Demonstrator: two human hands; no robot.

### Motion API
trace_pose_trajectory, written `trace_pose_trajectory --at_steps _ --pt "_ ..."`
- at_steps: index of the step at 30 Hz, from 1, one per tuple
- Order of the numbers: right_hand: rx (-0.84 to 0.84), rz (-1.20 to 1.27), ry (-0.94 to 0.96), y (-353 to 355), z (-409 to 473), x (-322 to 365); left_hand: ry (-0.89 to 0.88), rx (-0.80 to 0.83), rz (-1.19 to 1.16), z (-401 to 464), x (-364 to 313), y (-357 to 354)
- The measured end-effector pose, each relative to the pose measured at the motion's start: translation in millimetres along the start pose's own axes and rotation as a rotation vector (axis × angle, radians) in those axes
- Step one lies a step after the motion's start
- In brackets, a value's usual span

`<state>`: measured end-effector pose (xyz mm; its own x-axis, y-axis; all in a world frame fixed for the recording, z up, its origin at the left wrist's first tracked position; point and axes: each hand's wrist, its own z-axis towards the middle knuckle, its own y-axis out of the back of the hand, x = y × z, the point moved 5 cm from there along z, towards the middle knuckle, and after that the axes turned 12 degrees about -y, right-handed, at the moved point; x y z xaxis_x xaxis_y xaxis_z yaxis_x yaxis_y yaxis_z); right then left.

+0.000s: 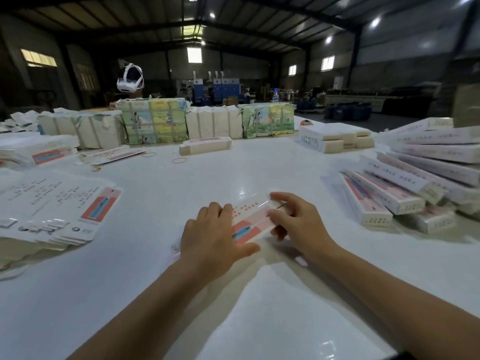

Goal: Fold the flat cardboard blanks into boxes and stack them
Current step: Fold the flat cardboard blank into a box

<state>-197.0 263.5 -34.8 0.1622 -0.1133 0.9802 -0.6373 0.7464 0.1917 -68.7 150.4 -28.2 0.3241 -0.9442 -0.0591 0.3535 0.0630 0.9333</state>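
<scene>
Holding a part-folded blank (250,220) low over the white counter (161,193), the person works it between both hands, close in front of the body. The left hand (211,233) lies over its near left end, fingers fairly straight on top and the thumb pressing along the near edge. The right hand (296,220) grips the right end, fingers curled over the far edge and thumb tucked at the side.

The blank looks thin and glossy, so the likeliest slip is a crease going off its score line if the two hands press unevenly; the box would then sit skewed. A tab bent the wrong way under the right hand's fingers could crumple rather than tuck in. Whether the far flap is already closed cannot be told, as the fingers hide it.

The pile of finished boxes (405,193) to the right of the right hand already leans and fans out; another box dropped on carelessly may slide off. The flat blanks (52,203) wait left of the left hand.
</scene>
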Motion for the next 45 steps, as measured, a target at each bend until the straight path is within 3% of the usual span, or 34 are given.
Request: trace_pose_trajectory --at_steps 7,13,20,26,30,36,42,45 --pt "-0.042 -0.284 0.155 -9 -3 2 0.120 -0.205 0.223 -1 2 16" --pt "0.199 0.360 -0.228 -13 2 -10 0.102 -0.175 0.220 -2 2 12" --pt "0.130 0.235 -0.077 -6 1 -4 0.062 -0.123 0.084 -2 2 12" --pt "0.272 0.335 -0.104 -11 -3 0 0.031 -0.181 0.049 -4 8 20" --pt "0.223 0.321 -0.123 -10 -3 -2 -0.035 -0.205 0.090 -1 6 23" --pt "0.084 0.150 -0.008 -3 -3 3 -0.001 -0.082 -0.231 0 22 22" --pt "-0.250 0.085 0.166 12 -10 9 -0.004 -0.062 -0.276 -3 25 20" --pt "-0.223 0.096 0.204 7 -14 13 -0.014 -0.089 -0.287 -4 25 18"
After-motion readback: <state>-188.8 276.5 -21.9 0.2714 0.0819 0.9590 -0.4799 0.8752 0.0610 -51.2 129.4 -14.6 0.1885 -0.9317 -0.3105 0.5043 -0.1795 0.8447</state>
